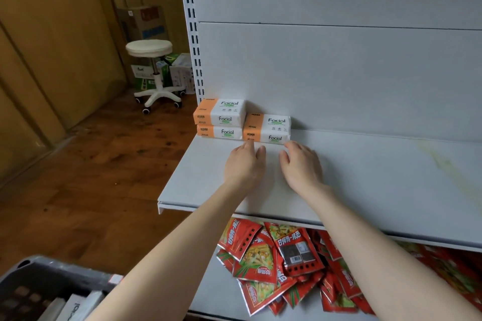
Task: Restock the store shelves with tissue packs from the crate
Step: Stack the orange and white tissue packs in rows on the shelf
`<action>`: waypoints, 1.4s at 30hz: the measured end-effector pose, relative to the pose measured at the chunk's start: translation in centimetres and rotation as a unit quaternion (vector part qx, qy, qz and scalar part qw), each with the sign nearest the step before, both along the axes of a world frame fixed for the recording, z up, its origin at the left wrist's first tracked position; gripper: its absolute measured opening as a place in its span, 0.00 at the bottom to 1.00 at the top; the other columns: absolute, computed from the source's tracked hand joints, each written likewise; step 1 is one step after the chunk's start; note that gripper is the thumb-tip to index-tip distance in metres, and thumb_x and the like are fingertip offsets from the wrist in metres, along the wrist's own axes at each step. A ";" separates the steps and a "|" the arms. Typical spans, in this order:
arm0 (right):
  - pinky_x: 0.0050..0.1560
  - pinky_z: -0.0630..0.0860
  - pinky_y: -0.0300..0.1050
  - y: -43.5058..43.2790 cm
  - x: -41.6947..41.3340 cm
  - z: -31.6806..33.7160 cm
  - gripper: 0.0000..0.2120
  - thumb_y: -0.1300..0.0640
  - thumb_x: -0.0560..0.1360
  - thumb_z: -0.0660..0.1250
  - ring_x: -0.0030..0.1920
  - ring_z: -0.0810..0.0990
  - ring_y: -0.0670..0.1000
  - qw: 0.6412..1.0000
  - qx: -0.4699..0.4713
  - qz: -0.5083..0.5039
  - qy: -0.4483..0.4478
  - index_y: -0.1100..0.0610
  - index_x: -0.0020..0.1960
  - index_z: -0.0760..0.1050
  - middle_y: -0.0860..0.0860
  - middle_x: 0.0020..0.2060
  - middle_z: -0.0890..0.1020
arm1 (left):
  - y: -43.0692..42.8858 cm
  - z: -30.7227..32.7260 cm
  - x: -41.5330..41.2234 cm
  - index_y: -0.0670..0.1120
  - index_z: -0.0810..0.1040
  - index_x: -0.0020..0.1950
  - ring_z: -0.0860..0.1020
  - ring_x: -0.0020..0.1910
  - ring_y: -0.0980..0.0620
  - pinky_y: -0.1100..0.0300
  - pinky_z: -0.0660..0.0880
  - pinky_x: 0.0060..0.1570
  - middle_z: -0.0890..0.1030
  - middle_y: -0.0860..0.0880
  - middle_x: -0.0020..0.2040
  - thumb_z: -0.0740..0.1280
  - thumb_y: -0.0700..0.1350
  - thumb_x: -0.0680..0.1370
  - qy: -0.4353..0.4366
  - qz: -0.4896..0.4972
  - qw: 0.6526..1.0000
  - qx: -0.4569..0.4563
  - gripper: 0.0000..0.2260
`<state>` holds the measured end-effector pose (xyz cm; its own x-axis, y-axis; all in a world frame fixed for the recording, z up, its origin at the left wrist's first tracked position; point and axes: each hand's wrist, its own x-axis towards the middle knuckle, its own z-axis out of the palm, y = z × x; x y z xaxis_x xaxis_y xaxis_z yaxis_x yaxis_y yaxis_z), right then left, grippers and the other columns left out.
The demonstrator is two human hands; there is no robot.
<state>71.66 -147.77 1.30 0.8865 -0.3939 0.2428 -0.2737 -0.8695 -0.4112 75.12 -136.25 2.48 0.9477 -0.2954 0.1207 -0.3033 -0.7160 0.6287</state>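
A white metal shelving unit fills the right side. Its upper shelf carries three orange-and-white plastic-wrapped tissue packs at the far left corner, against the back panel. These are a stack of two and, just right of it and touching, a single pack. Each reads "Facial" in dark letters above a green band; the finer print is too small to read. The lower shelf holds a loose heap of red foil snack sachets with white Chinese writing. At near left, a grey plastic crate holds white packs, only partly seen. The left hand and right hand lie low over the upper shelf, fingertips at the single pack's near lower edge. Each grip is loosely spread, pinching nothing.
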 end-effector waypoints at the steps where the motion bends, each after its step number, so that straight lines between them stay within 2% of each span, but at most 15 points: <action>1: 0.61 0.65 0.48 0.7 -0.4 0.4 0.15 0.57 0.79 0.54 0.63 0.71 0.58 0.999 0.029 0.010 -0.017 0.61 0.63 0.71 0.58 0.61 0.76 | 0.6 0.3 -0.5 0.40 0.71 0.63 0.71 0.63 0.42 0.53 0.68 0.56 0.75 0.41 0.63 0.53 0.48 0.82 -0.003 -0.004 1.000 -0.006 0.16; 4: 0.61 0.66 0.44 4.1 -1.8 1.7 0.16 0.60 0.79 0.58 0.64 0.72 0.57 0.988 0.129 0.059 -0.067 0.62 0.64 0.71 0.58 0.62 0.76 | 2.8 1.0 -2.1 0.41 0.67 0.70 0.69 0.67 0.45 0.56 0.66 0.63 0.72 0.43 0.68 0.54 0.46 0.82 -0.015 0.009 0.999 -0.031 0.18; 9: 0.52 0.69 0.34 12.0 -4.5 3.0 0.13 0.60 0.78 0.60 0.59 0.77 0.52 0.954 0.214 0.183 -0.106 0.60 0.62 0.74 0.56 0.58 0.79 | 9.9 1.2 -7.1 0.43 0.74 0.65 0.74 0.63 0.49 0.58 0.69 0.61 0.77 0.46 0.63 0.58 0.42 0.80 -0.041 0.082 0.989 -0.112 0.15; 11: 0.50 0.68 0.32 15.5 -5.6 2.3 0.13 0.59 0.78 0.60 0.58 0.78 0.52 0.944 0.217 0.230 -0.092 0.60 0.61 0.75 0.55 0.57 0.80 | 13.9 0.6 -9.6 0.43 0.77 0.62 0.76 0.58 0.50 0.59 0.73 0.57 0.80 0.47 0.59 0.58 0.41 0.80 -0.048 0.123 0.983 -0.131 0.13; 15: 0.49 0.67 0.32 23.1 -8.1 -1.2 0.12 0.59 0.78 0.60 0.55 0.78 0.51 0.916 0.230 0.328 -0.004 0.59 0.59 0.76 0.54 0.54 0.81 | 23.4 -2.6 -14.2 0.44 0.77 0.60 0.77 0.53 0.51 0.65 0.69 0.50 0.80 0.48 0.55 0.59 0.42 0.79 0.000 0.251 0.962 -0.107 0.13; 17: 0.48 0.67 0.34 26.3 -9.2 -4.0 0.12 0.58 0.77 0.61 0.52 0.78 0.51 0.899 0.215 0.374 0.070 0.58 0.59 0.76 0.54 0.53 0.81 | 27.7 -5.3 -16.5 0.43 0.77 0.61 0.78 0.49 0.50 0.63 0.70 0.47 0.81 0.46 0.55 0.59 0.42 0.79 0.051 0.308 0.945 -0.103 0.13; 20: 0.47 0.70 0.39 30.5 -9.8 -8.1 0.13 0.57 0.78 0.60 0.48 0.75 0.50 0.872 0.185 0.418 0.174 0.60 0.61 0.74 0.54 0.50 0.79 | 33.0 -9.7 -19.3 0.43 0.75 0.62 0.77 0.52 0.51 0.62 0.70 0.47 0.79 0.46 0.58 0.59 0.43 0.80 0.126 0.375 0.913 -0.101 0.13; 24: 0.48 0.70 0.43 35.2 -10.3 -12.9 0.13 0.58 0.79 0.60 0.54 0.76 0.55 0.825 0.146 0.445 0.316 0.62 0.60 0.73 0.57 0.55 0.78 | 37.5 -15.2 -22.9 0.42 0.73 0.65 0.75 0.49 0.51 0.63 0.67 0.45 0.78 0.44 0.60 0.59 0.43 0.79 0.210 0.443 0.867 -0.095 0.15; 27: 0.50 0.72 0.46 38.2 -11.1 -16.1 0.15 0.57 0.76 0.64 0.56 0.76 0.56 0.763 0.068 0.480 0.428 0.64 0.60 0.73 0.59 0.57 0.77 | 39.5 -18.9 -25.3 0.41 0.69 0.68 0.76 0.56 0.46 0.62 0.67 0.46 0.77 0.43 0.61 0.61 0.44 0.78 0.283 0.441 0.851 -0.041 0.19; 30: 0.53 0.74 0.48 40.4 -12.2 -19.1 0.23 0.57 0.73 0.69 0.59 0.76 0.58 0.670 -0.058 0.526 0.521 0.64 0.64 0.69 0.59 0.61 0.75 | 40.2 -22.1 -27.0 0.42 0.69 0.67 0.75 0.59 0.46 0.61 0.69 0.48 0.75 0.43 0.62 0.67 0.48 0.76 0.376 0.376 0.847 -0.007 0.23; 31: 0.51 0.74 0.48 40.9 -12.5 -20.0 0.25 0.58 0.72 0.70 0.58 0.76 0.58 0.646 -0.091 0.533 0.539 0.63 0.65 0.67 0.58 0.62 0.74 | 40.1 -22.9 -27.3 0.42 0.68 0.67 0.75 0.58 0.47 0.61 0.69 0.48 0.75 0.43 0.62 0.69 0.49 0.74 0.405 0.354 0.843 -0.016 0.24; 33: 0.43 0.75 0.46 41.4 -13.1 -21.3 0.26 0.60 0.71 0.72 0.53 0.77 0.57 0.622 -0.135 0.540 0.551 0.62 0.65 0.67 0.58 0.60 0.75 | 40.0 -24.2 -27.7 0.42 0.68 0.68 0.74 0.59 0.47 0.61 0.69 0.50 0.74 0.44 0.62 0.72 0.49 0.72 0.443 0.331 0.832 -0.037 0.28; 36: 0.35 0.75 0.44 41.5 -13.5 -21.9 0.20 0.66 0.71 0.69 0.45 0.78 0.56 0.630 -0.143 0.546 0.534 0.62 0.61 0.71 0.59 0.53 0.79 | 39.7 -25.1 -28.0 0.44 0.70 0.65 0.75 0.56 0.48 0.60 0.70 0.51 0.76 0.45 0.60 0.74 0.49 0.70 0.475 0.305 0.825 -0.009 0.27; 39: 0.33 0.72 0.43 41.1 -13.5 -21.4 0.10 0.69 0.73 0.62 0.41 0.74 0.55 0.644 -0.114 0.542 0.528 0.62 0.53 0.75 0.59 0.46 0.76 | 39.6 -24.8 -28.0 0.47 0.75 0.49 0.74 0.44 0.51 0.60 0.69 0.43 0.77 0.48 0.45 0.75 0.48 0.69 0.469 0.272 0.840 0.033 0.14; 42: 0.35 0.73 0.47 39.8 -13.0 -19.5 0.09 0.65 0.75 0.58 0.36 0.73 0.56 0.686 0.002 0.493 0.535 0.57 0.42 0.75 0.57 0.38 0.73 | 39.4 -22.9 -27.3 0.45 0.76 0.53 0.72 0.45 0.51 0.61 0.67 0.41 0.76 0.49 0.47 0.73 0.47 0.69 0.385 0.296 0.873 0.052 0.15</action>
